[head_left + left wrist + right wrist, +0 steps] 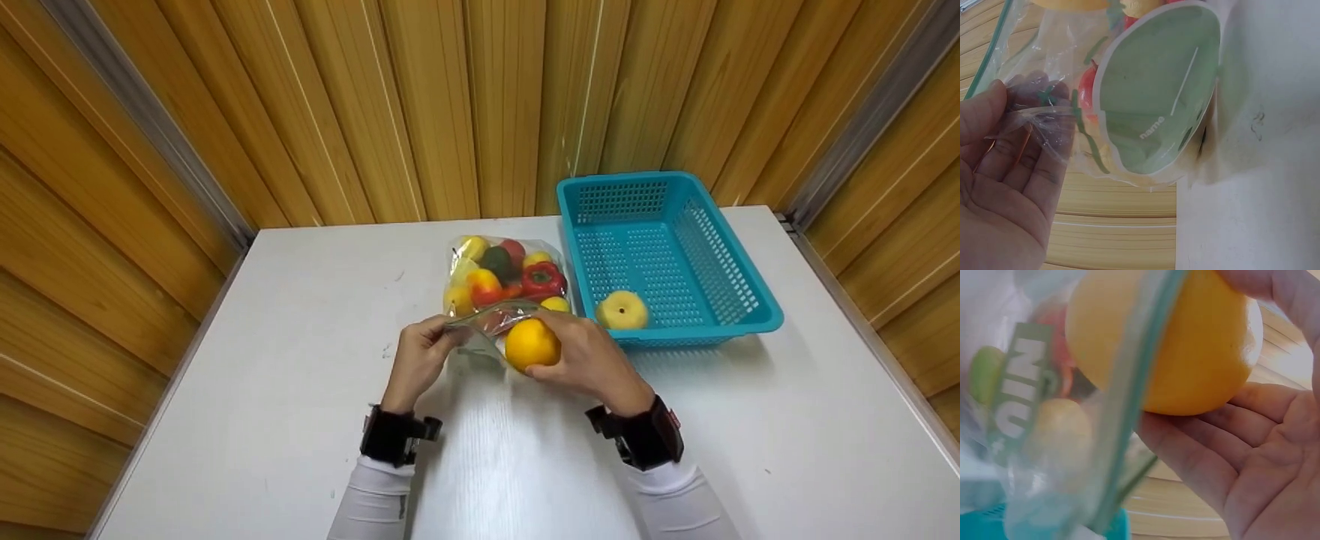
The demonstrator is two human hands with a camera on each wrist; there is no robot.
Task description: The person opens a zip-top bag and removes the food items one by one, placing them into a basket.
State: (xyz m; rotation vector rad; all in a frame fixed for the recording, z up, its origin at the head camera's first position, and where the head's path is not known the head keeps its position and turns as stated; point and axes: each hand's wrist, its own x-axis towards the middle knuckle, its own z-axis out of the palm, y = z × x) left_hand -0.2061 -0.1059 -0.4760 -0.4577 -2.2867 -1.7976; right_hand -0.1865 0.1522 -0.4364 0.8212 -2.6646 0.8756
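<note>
A clear zip bag lies on the table, filled with several fruits and vegetables, among them a red bell pepper. Its mouth faces the person and gapes. My left hand pinches the left side of that mouth between thumb and fingers; the left wrist view shows the film between them. In my right hand is an orange, gripped between thumb and fingers at the bag's opening. The right wrist view shows the orange partly behind the green-edged bag rim.
A teal plastic basket stands right of the bag, with one pale yellow round fruit in its near left corner. The white table reaches to wood-patterned walls at the back and sides.
</note>
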